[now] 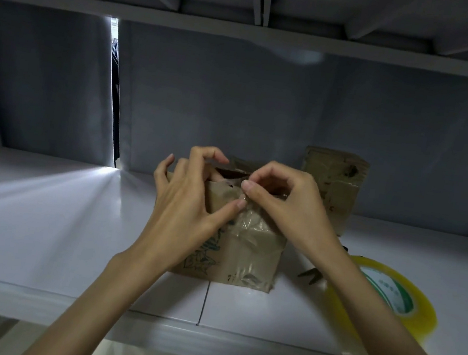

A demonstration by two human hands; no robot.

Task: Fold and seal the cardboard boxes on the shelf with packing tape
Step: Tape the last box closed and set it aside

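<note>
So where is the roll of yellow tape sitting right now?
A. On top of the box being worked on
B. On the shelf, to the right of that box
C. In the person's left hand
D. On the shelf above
B: the roll of tape lies flat on the shelf, right of the box, partly behind the right forearm; neither hand holds it.

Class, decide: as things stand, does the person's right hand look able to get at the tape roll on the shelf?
Probably yes. The tape roll lies flat just beneath the right forearm, with nothing covering it. The right hand is busy pinching tape at the box top, so it must let go and draw back first.
</note>
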